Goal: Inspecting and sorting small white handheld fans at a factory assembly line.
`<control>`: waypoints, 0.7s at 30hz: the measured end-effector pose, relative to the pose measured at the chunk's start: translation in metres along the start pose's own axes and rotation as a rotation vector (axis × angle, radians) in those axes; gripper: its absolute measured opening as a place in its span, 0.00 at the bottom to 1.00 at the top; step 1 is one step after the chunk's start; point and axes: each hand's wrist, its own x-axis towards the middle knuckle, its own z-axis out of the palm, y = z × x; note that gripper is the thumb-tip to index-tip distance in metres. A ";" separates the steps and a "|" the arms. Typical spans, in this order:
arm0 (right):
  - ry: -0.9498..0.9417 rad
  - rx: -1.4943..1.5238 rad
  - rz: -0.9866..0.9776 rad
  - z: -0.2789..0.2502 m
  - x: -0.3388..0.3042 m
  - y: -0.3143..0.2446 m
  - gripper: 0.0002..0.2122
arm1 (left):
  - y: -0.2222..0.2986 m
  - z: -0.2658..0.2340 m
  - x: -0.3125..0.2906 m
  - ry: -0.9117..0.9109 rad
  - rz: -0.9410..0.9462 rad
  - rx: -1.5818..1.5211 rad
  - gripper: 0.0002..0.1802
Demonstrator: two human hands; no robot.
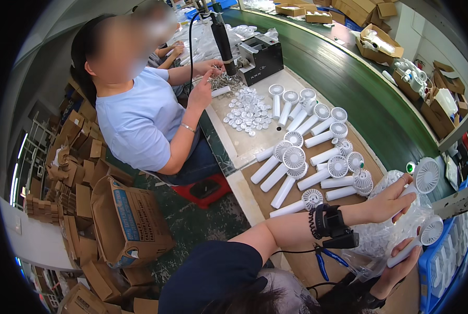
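At the right, my left hand (pixel 381 205) is closed round the handle of a white handheld fan (pixel 427 176), its round grille pointing up and away. A small green spot shows beside that grille. Just below, my right hand (pixel 403 262) grips a second handheld fan (pixel 431 230) by its white handle. A clear plastic bag (pixel 367 243) lies crumpled beside and under my hands. To the left, many similar white fans (pixel 294 157) lie in rows on a cardboard sheet. Blue-handled pliers (pixel 323 266) rest near my left forearm, which wears a black wrist device (pixel 329 222).
A co-worker (pixel 139 115) sits at the left, hands over small metal parts. Nearby are white discs (pixel 248 111), a black machine (pixel 260 58) and a hanging black tool (pixel 222 39). A green conveyor (pixel 349 99) runs behind; a blue crate (pixel 427 267) stands right; cartons (pixel 131 220) fill the floor.
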 end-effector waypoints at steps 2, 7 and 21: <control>0.051 -0.038 -0.021 -0.014 -0.001 -0.001 0.21 | -0.012 0.001 0.006 0.001 0.003 0.060 0.22; 0.032 0.011 0.081 -0.016 0.003 0.019 0.15 | -0.005 -0.005 -0.001 0.099 0.000 -0.003 0.18; -0.052 0.029 0.055 -0.009 0.005 -0.001 0.21 | 0.002 0.006 0.003 0.039 -0.005 0.026 0.14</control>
